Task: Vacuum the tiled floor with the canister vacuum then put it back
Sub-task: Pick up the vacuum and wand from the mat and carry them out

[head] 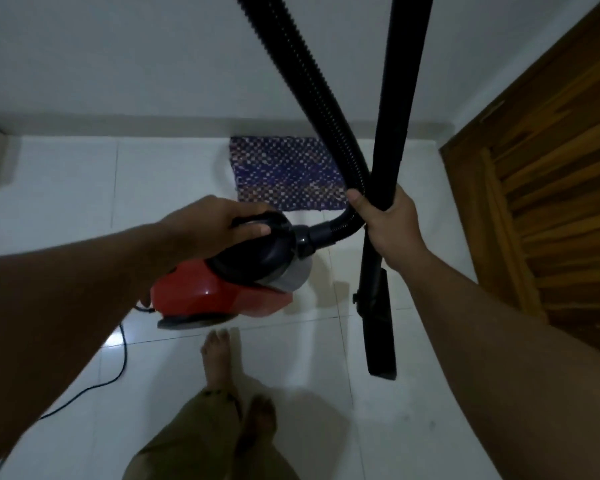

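Carrying step. The left hand (pixel 215 225) curls over the top handle of the red canister vacuum (pixel 229 282), lifted above the tiled floor (pixel 66 188) at frame centre. The right hand (pixel 387 223), at 3 o'clock of the canister, clasps wand (pixel 388 140) and corrugated hose (pixel 312 98) together. A woven mat (pixel 284 168) lies at 12 o'clock. Judged: the unit is in transit; next, set it down level, minding the trailing cord (pixel 118 368).

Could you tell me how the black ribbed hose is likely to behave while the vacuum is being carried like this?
The hose is corrugated and bends sharply near the right hand, so it is probably floppy and may swing. It joins the red canister held by the left hand, so it likely tugs on it. Pinned against the rigid wand, it should stay tamer.
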